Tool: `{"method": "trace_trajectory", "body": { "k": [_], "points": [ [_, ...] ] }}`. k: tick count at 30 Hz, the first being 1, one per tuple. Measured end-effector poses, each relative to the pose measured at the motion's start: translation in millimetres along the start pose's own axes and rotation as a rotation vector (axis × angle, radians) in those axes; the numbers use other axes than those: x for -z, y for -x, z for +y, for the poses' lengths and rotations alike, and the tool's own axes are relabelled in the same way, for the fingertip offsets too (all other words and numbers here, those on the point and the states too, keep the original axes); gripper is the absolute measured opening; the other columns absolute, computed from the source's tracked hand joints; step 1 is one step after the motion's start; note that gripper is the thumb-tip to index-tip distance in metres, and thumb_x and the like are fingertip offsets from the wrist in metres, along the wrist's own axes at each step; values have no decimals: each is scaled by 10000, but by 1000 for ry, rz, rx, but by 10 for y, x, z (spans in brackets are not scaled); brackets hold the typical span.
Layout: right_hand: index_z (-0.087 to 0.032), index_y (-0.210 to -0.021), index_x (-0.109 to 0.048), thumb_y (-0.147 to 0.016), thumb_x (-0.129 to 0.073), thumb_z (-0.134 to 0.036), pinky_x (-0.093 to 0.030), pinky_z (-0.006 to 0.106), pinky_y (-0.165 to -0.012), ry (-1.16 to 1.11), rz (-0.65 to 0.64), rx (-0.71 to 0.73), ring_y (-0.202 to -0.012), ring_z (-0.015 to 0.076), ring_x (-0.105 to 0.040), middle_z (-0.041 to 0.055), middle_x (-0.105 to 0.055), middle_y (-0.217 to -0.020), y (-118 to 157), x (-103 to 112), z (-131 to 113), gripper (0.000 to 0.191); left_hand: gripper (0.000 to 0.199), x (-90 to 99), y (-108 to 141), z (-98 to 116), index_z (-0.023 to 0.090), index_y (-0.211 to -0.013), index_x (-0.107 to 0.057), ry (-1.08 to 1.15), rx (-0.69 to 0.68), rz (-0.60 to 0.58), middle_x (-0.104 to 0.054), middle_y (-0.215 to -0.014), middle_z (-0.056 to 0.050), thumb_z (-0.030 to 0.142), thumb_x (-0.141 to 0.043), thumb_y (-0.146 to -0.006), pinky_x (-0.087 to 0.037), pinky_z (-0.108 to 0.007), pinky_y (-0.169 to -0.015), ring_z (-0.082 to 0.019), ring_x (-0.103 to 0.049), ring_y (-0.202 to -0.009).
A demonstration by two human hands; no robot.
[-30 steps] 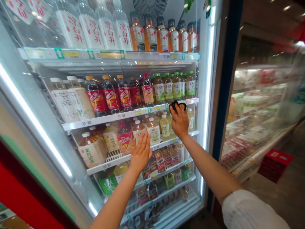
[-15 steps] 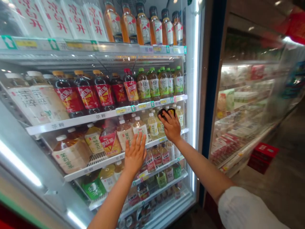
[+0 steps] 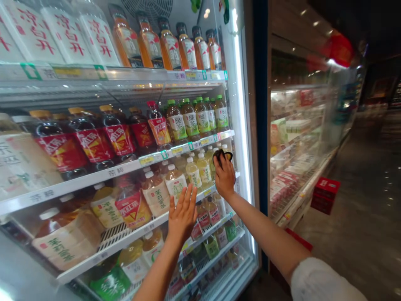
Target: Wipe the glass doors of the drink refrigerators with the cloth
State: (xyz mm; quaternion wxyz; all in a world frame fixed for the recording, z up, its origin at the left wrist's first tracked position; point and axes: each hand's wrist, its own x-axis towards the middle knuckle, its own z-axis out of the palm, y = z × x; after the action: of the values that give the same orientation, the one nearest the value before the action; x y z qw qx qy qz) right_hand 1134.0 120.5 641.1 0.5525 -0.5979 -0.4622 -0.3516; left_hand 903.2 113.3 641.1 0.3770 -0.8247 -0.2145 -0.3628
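My left hand (image 3: 183, 213) lies flat with its fingers stretched out, against what looks like the clear front of a lit drinks fridge (image 3: 241, 96). Behind its fingertips stands a white-labelled tea bottle (image 3: 175, 182). Farther right, my right hand (image 3: 224, 177) has its fingers bent over a black rounded object (image 3: 229, 156) with a loop-like edge and a yellowish patch inside. Its exact kind is not clear. This hand is at the right end of the shelf with small pale yellow bottles (image 3: 205, 169), close to the bright side strip.
Red-labelled bottles (image 3: 119, 138) and green tea bottles (image 3: 203, 117) line a shelf above my hands. Large white-labelled bottles (image 3: 100, 37) are at the top left. A second lit display case (image 3: 294, 142) runs off to the right, with a red box (image 3: 326, 194) beside it.
The view has swung right, so the shelves sit farther left and look larger. Against the bottles, both my hands are now farther right; the right one keeps its fingers on the black object.
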Motion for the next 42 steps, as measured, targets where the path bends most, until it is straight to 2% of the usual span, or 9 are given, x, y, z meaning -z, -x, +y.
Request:
{"method": "trace_trajectory", "body": {
  "k": [3,5,10,13,16,26,32,36,42],
  "points": [
    [-284,-1522,-499,-967,-381,-115,-360,466,-1206,24,-25,59,-1530,254,-327,75,-448,-1609,-496,83,129,592,755,-46,-59,39,197,-1640,-166,26,12,26,-415,-1585,-94,230,-529,-978,122,-448,-1291,-174,-152,-1571],
    [-238,-1528,-492,-970,-362,-125,-372,463,-1198,51,-16,-40,-1516,262,-347,104,-437,-1611,-721,138,356,584,748,-64,-85,75,190,-1640,-162,37,14,27,-415,-1585,-101,222,-516,-981,133,-452,-1287,-183,-177,-1566],
    [-189,-1564,-433,-959,-331,-119,-433,556,-1123,122,37,-335,-1470,331,-403,191,-462,-1575,-532,134,628,617,760,-90,-124,161,174,-1641,-174,20,-6,30,-405,-1590,-101,184,-520,-964,127,-439,-1291,-171,-134,-1573],
    [-208,-1543,-473,-934,-378,-89,-435,513,-1135,91,6,-118,-1493,319,-384,165,-474,-1577,-300,91,485,628,764,-129,-187,200,194,-1646,-157,35,-28,14,-406,-1593,-87,177,-499,-963,123,-421,-1292,-147,-109,-1574],
    [-248,-1513,-518,-922,-421,-73,-406,475,-1168,79,-59,107,-1525,289,-342,102,-456,-1604,-356,102,442,624,762,-199,-294,254,212,-1650,-134,35,-30,2,-399,-1600,-79,182,-484,-974,122,-404,-1292,-126,-77,-1573],
    [-263,-1470,-567,-948,-422,-52,-353,485,-1211,63,-88,242,-1506,262,-382,70,-473,-1598,-1200,308,1319,582,853,-484,-696,650,227,-1656,-100,27,61,-59,-290,-1659,-88,219,-571,-944,132,-427,-1286,-164,-51,-1587],
    [-201,-1507,-523,-961,-374,-49,-348,579,-1202,67,-46,15,-1500,318,-393,162,-465,-1589,-719,175,1702,586,869,-587,-756,877,215,-1657,-83,1,69,-82,-231,-1678,-84,194,-557,-929,104,-437,-1295,-172,-28,-1587],
    [-189,-1488,-545,-954,-383,-47,-354,592,-1196,54,-117,43,-1498,333,-393,186,-506,-1551,-413,149,1867,576,862,-631,-731,972,205,-1656,-67,2,98,-93,-227,-1680,-86,204,-541,-936,75,-438,-1303,-183,-50,-1586],
    [-210,-1556,-445,-962,-352,-52,-311,563,-1229,41,-61,132,-1529,310,-338,136,-404,-1631,-1312,213,1839,622,902,-688,-799,1063,224,-1653,-33,20,117,-126,-182,-1692,-78,209,-563,-923,87,-465,-1299,-208,-54,-1586]
  ]
}}
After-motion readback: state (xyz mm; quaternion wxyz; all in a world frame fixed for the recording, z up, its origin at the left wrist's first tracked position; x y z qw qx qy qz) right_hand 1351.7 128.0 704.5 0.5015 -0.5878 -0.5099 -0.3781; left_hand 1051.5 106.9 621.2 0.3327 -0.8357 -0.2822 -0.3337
